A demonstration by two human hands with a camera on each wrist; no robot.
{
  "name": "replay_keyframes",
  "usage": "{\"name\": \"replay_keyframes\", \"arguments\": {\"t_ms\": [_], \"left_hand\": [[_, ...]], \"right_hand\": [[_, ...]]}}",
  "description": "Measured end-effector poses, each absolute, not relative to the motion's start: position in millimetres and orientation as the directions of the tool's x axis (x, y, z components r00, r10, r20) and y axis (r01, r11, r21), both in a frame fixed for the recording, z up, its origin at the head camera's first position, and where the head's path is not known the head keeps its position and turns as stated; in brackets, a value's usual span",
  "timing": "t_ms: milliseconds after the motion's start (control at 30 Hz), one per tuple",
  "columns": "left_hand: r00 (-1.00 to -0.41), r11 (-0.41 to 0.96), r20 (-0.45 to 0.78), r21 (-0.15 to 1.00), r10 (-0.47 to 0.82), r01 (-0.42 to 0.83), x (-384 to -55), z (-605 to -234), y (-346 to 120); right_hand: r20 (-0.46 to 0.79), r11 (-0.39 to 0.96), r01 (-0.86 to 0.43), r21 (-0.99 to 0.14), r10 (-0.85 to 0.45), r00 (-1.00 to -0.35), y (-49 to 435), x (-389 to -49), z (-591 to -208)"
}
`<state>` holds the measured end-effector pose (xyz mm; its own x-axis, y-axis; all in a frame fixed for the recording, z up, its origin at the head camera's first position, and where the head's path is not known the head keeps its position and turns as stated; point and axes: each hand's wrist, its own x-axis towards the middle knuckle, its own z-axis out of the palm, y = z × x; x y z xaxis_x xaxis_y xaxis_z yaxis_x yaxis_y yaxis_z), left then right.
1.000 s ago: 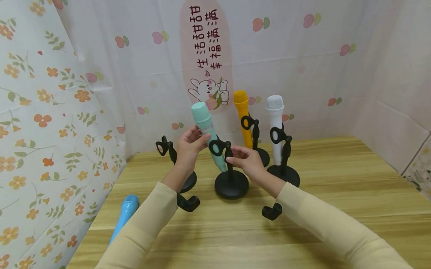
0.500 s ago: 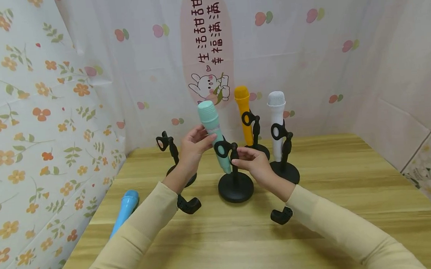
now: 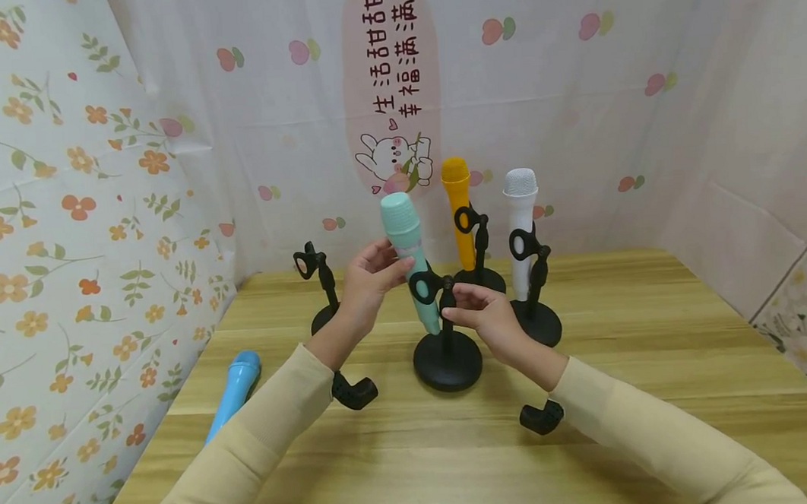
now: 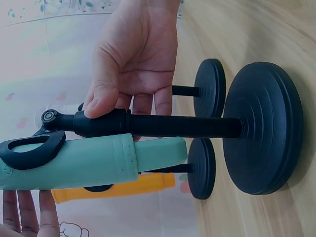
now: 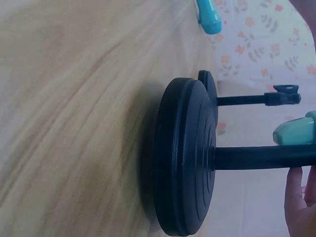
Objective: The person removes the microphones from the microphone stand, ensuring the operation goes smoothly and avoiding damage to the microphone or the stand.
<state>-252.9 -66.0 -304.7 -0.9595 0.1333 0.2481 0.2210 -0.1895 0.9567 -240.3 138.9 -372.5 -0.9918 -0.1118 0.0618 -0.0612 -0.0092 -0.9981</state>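
Tilted in the clip of a black microphone stand (image 3: 448, 360) is a mint-green microphone (image 3: 402, 221), its narrow tail pointing down beside the post. My left hand (image 3: 374, 284) holds its body from the left, below the ribbed head; in the left wrist view only some of its fingers (image 4: 28, 212) show under the microphone. My right hand (image 3: 489, 320) pinches the post just under the clip joint, and the left wrist view shows its thumb lying along the post. In the right wrist view the round base (image 5: 182, 158) sits on the table.
Behind, a yellow microphone (image 3: 458, 196) and a white microphone (image 3: 520, 200) stand clipped in black stands. Another black stand (image 3: 323, 279) with a bare clip is at left. A blue microphone (image 3: 233, 390) lies at the left of the wooden table (image 3: 415, 464), partly behind the left sleeve.
Both hands, the mint-green microphone and its stand have shifted to the right and a little nearer to me. The view has tilted slightly downward. Both holds stay the same.
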Motion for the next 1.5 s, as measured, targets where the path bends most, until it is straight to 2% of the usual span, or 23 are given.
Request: {"name": "replay_keyframes", "arguments": {"t_ms": [900, 1500], "left_hand": [[-0.942, -0.192, 0.248, 0.959, 0.225, 0.207, -238.5, -314.7, -63.2], [-0.942, -0.215, 0.245, 0.957, 0.230, 0.196, -235.4, -322.5, -69.3]], "right_hand": [[0.049, 0.031, -0.051, -0.998, -0.065, -0.997, 145.4, -214.6, -379.7], [0.070, -0.007, -0.070, -0.998, -0.064, -0.996, 141.2, -212.1, -385.7]]}}
